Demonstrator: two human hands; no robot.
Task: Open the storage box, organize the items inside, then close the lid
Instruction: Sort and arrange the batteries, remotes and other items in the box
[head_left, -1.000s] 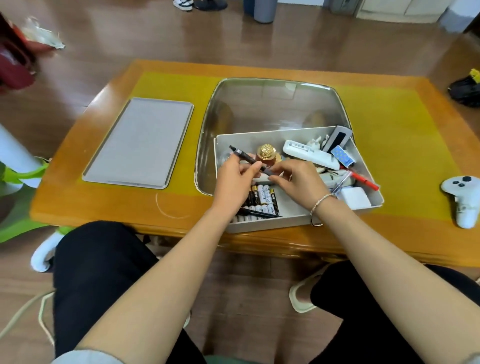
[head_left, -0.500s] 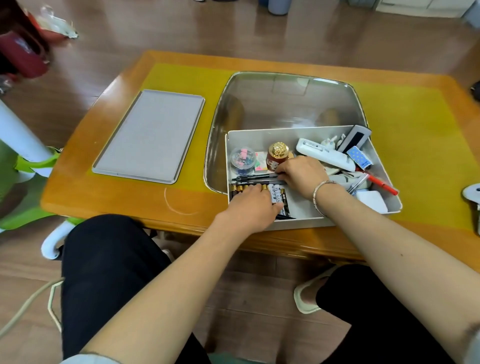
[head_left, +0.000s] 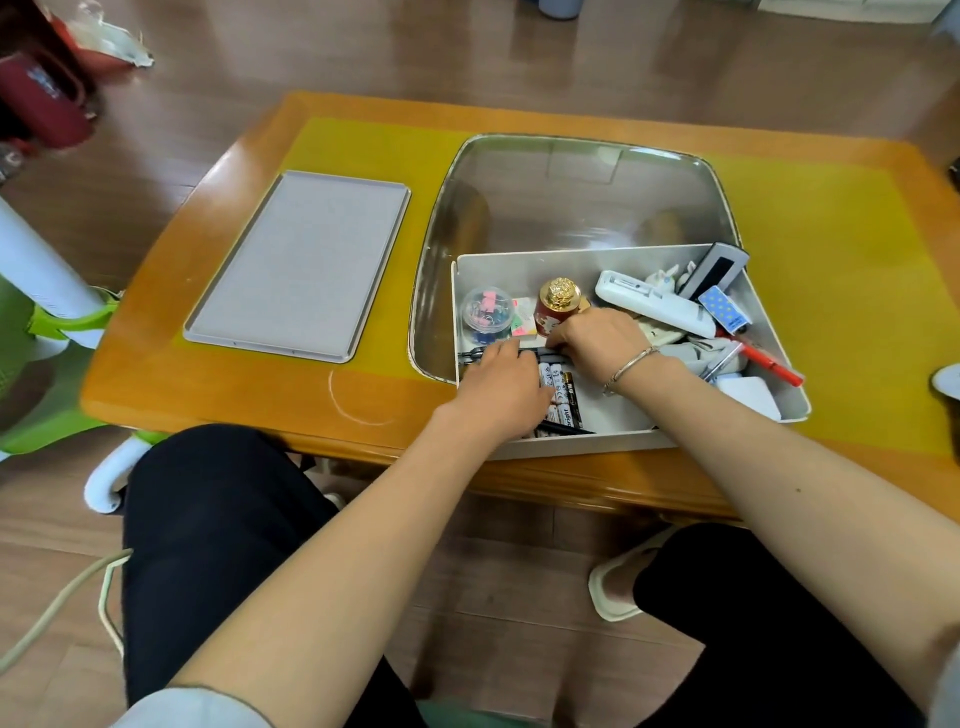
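A: How far is the task?

B: The lid (head_left: 298, 265) is off, flat on the tabletop (head_left: 831, 249) at the left. The box (head_left: 524, 262) is open, and sorting goes on. At its left the clips (head_left: 487, 310) and batteries (head_left: 563, 395) look arranged; the right side is still mixed. Closing remains.

A: And the hands?

B: Both are inside the box. The left hand (head_left: 501, 387) covers the batteries, fingers curled onto the black pens (head_left: 475, 355), perhaps holding them. The right hand (head_left: 597, 338) pinches the pens' other end, beside the bottle (head_left: 558, 306).

Our left hand (head_left: 501, 387) has dropped onto the batteries (head_left: 563, 387); the pens (head_left: 530, 354) now lie flat beside our right hand (head_left: 597, 338).
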